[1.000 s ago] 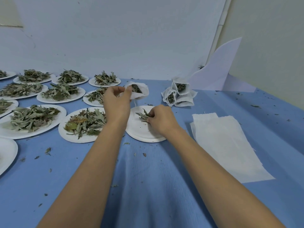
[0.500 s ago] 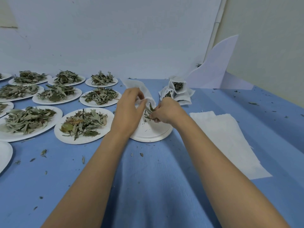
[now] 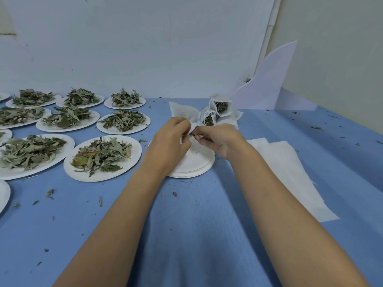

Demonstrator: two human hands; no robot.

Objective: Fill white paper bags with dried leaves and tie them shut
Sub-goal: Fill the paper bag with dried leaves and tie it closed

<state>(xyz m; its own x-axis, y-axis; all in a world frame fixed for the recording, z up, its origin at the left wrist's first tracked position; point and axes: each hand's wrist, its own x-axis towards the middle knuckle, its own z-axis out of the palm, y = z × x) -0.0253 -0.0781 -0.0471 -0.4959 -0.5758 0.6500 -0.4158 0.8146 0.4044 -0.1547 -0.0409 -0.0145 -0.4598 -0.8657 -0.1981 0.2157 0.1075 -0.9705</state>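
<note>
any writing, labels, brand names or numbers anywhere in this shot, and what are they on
None: no text, number or sign shows anywhere in the head view.
The paper plates of dried leaves, the white paper bag being filled, the filled bags, the stack of flat bags, the blue table cover, the white board in the corner and the wall are all unmarked.

You are facing a desk (image 3: 196,235) lying under a blue cloth, with a white board (image 3: 145,48) standing behind it and a curved white card (image 3: 269,85) leaning at the far right corner.
</note>
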